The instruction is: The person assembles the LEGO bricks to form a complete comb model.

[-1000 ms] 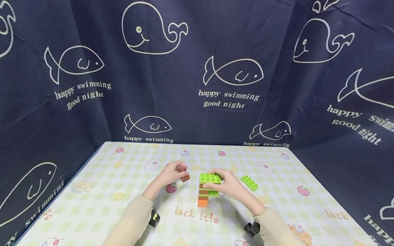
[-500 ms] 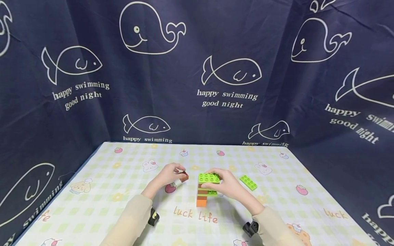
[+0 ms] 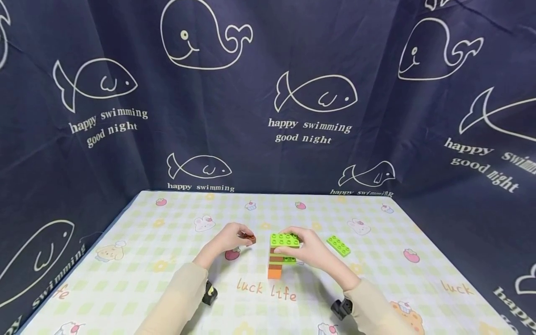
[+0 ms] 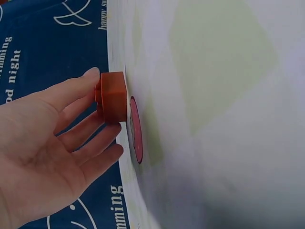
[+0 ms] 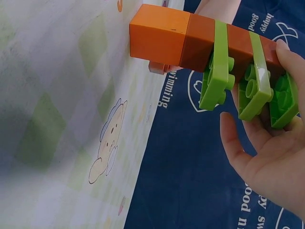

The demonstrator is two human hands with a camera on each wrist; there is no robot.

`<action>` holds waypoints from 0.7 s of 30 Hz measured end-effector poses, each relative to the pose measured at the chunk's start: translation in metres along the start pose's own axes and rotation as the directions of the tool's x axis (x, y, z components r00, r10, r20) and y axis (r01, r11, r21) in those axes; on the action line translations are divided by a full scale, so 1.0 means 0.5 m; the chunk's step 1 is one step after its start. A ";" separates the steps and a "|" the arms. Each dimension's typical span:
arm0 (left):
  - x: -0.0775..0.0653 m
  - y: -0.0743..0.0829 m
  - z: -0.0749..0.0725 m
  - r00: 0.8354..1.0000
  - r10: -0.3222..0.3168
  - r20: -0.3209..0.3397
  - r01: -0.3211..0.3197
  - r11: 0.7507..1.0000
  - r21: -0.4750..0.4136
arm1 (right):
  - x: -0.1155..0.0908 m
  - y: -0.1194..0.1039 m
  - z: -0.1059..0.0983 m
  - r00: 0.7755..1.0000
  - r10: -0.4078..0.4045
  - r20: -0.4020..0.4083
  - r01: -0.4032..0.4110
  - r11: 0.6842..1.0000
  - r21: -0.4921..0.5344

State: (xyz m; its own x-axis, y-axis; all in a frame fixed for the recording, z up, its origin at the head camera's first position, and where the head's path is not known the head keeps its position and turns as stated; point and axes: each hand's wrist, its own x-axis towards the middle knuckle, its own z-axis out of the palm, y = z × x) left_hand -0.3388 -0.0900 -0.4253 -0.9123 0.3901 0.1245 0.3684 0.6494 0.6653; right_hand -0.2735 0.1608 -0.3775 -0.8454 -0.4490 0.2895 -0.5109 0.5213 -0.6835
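Observation:
My left hand [image 3: 228, 237] holds a small reddish-brown toy brick [image 3: 250, 238] by its sides, low over the tablecloth. In the left wrist view the thumb lies at the studded side of the brick [image 4: 114, 98], fingers curled behind it. To the right stands a tower of building bricks [image 3: 274, 271]: orange at the base, then brown bricks alternating with green plates that jut to the right. My right hand [image 3: 311, 249] grips the tower's upper part, thumb in front and fingers behind. The right wrist view shows the tower [image 5: 159, 32] side-on, with the right hand [image 5: 276, 157] around its top end.
A loose green studded plate [image 3: 338, 245] lies on the patterned tablecloth [image 3: 125, 284], right of the right hand. Behind the table hangs a dark blue curtain [image 3: 251, 116] with whale and fish drawings. Black cameras sit on both wrists.
The left fingers have closed further around the brown brick, which now shows less beneath them. The right hand keeps its grip on the tower. The head view has shifted slightly.

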 end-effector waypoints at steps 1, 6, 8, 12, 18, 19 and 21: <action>0.000 0.000 -0.001 1.000 -0.004 -0.001 0.004 1.000 -0.004 | 0.000 0.000 0.000 1.000 -0.001 0.000 0.001 1.000 -0.003; -0.001 -0.002 -0.002 0.999 -0.035 -0.008 0.035 0.999 -0.022 | 0.001 -0.003 -0.001 1.000 -0.007 -0.008 0.007 1.000 -0.026; -0.001 -0.003 -0.002 0.999 -0.044 -0.016 0.044 0.999 -0.016 | 0.001 -0.004 -0.001 1.000 -0.007 -0.009 0.007 1.000 -0.028; -0.001 -0.005 -0.003 0.997 -0.067 -0.029 0.066 0.998 -0.017 | 0.002 -0.006 -0.002 1.000 0.005 -0.003 -0.005 1.000 -0.015; -0.003 -0.003 -0.004 0.993 -0.119 -0.005 0.119 0.993 0.015 | 0.003 -0.006 -0.002 1.000 0.005 -0.004 -0.005 1.000 -0.014; -0.004 -0.003 -0.005 0.992 -0.123 -0.001 0.123 0.992 0.030 | 0.003 -0.007 -0.002 1.000 0.005 -0.003 -0.005 1.000 -0.016; -0.007 -0.002 -0.006 0.992 -0.129 0.004 0.128 0.990 0.054 | 0.003 -0.008 -0.002 1.000 0.007 0.000 -0.007 1.000 -0.017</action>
State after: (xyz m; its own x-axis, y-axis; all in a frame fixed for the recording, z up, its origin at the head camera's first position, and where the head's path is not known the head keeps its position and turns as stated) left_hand -0.3366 -0.0941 -0.4241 -0.9514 0.3062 0.0345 0.2574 0.7281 0.6353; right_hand -0.2728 0.1589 -0.3736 -0.8487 -0.4458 0.2846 -0.5079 0.5366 -0.6739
